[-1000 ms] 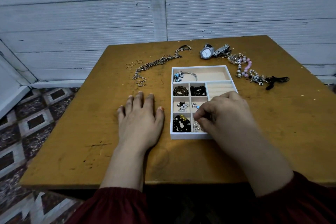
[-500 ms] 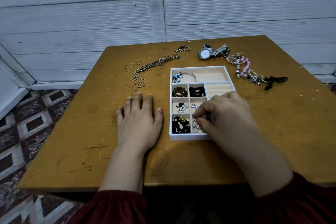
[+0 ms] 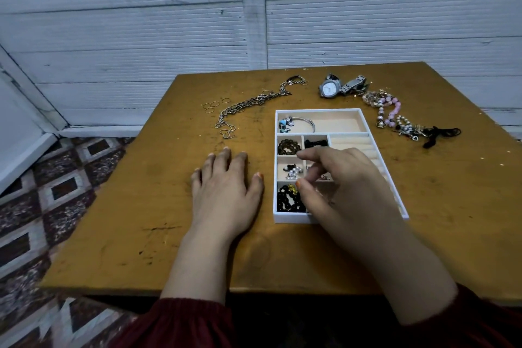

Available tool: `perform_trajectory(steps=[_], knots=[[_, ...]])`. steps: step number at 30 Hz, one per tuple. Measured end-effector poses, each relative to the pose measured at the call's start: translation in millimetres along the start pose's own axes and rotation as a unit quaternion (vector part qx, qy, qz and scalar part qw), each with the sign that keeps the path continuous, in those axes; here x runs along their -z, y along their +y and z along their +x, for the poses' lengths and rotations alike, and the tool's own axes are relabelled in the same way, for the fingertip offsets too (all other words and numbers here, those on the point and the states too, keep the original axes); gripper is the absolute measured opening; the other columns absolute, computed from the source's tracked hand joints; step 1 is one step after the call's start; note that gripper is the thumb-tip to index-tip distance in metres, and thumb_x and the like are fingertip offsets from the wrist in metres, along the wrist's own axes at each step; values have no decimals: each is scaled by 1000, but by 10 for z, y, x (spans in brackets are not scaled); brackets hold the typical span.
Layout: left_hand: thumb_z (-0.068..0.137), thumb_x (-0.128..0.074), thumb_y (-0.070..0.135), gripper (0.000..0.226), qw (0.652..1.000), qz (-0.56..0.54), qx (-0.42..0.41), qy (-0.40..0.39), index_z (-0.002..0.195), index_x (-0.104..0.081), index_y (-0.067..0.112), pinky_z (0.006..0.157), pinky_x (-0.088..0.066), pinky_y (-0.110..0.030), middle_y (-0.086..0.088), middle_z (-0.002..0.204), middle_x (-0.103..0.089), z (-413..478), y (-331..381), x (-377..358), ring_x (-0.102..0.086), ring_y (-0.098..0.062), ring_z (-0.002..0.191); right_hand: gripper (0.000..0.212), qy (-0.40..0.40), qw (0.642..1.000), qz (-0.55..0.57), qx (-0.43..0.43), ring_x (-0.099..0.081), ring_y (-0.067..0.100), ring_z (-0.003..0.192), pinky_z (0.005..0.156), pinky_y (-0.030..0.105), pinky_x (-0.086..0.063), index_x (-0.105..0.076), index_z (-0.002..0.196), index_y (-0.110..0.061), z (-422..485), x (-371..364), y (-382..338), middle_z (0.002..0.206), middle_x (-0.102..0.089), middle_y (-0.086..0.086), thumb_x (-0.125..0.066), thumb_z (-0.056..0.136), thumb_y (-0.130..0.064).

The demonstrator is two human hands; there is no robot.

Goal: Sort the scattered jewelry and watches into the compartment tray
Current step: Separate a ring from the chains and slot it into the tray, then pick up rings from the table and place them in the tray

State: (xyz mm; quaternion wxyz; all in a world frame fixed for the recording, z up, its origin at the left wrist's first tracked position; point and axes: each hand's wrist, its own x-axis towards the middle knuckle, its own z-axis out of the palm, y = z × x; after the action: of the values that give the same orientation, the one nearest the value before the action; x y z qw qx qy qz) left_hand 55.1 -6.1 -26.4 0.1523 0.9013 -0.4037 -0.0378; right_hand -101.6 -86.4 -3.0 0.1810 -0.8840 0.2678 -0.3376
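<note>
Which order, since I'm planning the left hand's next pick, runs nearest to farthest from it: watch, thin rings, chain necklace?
From the left hand:
1. Chain necklace, its near loop just ahead of the hand.
2. Thin rings, farther back, slightly left.
3. Watch, at the far edge, to the right.

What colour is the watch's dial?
The watch has a white dial in a silver case; the head view shows it.
</note>
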Motion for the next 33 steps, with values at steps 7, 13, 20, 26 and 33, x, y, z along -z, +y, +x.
perform_trajectory(steps=[7, 13, 20, 26, 33], knots=[[94, -40, 50, 52, 1000, -13, -4, -3, 141, -37, 30, 114, -15, -42, 2, 155, -26, -13, 2, 77, -19, -22, 143, 30, 9, 999, 12, 47, -53, 12, 82, 75, 33, -46, -64, 109, -22, 85, -142, -74, 80, -62, -14, -51, 84, -32], [93, -44, 46, 43, 998, -66, -3, -3, 129, -52, 24, 102, -39, -43, -3, 131, -53, 80, -87, 213, -46, -24, 123, 31, -43, 995, 61, 59, -55, 12, 90, 79, 41, -48, -64, 111, -23, 305, -228, -177, 88, -63, -13, -52, 86, -36], [91, -53, 39, 31, 984, -174, 13, 42, 118, -60, 26, 86, -50, -41, -2, 111, -67, 267, -233, 321, -60, -25, 105, 25, -129, 989, -24, 65, -50, 16, 106, 92, 35, -38, -61, 113, -32, 746, -364, -330, 104, -63, -11, -54, 90, -37], [88, -59, 29, 16, 965, -232, 50, 113, 102, -66, 26, 80, -51, -34, 5, 90, -69, 498, -342, 401, -64, -20, 93, 24, -133, 987, -64, 71, -53, 20, 108, 89, 36, -39, -61, 112, -31, 1077, -544, -365, 103, -66, -12, -54, 89, -30], [83, -58, 18, 20, 939, -245, 82, 226, 98, -69, 23, 86, -49, -37, 0, 98, -72, 970, -492, 256, -63, -27, 97, 24, -114, 987, -109, 33, -55, 24, 110, 92, 37, -38, -63, 110, -32, 1382, -785, -287, 107, -68, -7, -50, 91, -26]])
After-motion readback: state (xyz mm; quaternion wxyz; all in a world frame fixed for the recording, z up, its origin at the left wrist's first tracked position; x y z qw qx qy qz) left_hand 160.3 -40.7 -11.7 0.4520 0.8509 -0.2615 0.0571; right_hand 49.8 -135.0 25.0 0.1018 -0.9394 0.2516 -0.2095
